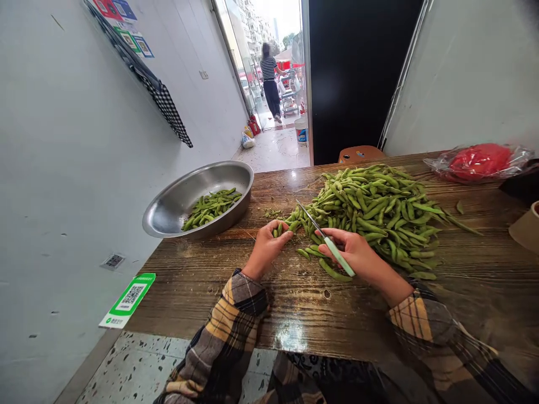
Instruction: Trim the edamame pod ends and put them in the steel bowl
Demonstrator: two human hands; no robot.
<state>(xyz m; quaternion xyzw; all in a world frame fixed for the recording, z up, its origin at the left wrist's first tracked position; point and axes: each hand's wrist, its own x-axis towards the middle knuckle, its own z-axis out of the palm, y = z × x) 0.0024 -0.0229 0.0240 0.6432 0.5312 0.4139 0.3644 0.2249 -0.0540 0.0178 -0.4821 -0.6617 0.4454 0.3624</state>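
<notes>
A big pile of green bean pods (pixel 379 210) lies on the wooden table (pixel 202 280). At the pile's near left edge my left hand (pixel 266 249) is closed round a few pods (pixel 283 227). My right hand (pixel 357 255) grips a knife (pixel 324 238) with a pale green handle; its thin blade points up and left over the pods. Loose pods lie between and just below my hands. Left of them sits a round metal basin (pixel 168 216) with a small heap of pods (pixel 213 206) in it.
A clear bag with something red (pixel 480 161) lies at the table's far right, and a pale cup edge (pixel 526 227) shows at the right border. A white wall runs along the left. Through the doorway at the back a person (pixel 269 81) stands outside.
</notes>
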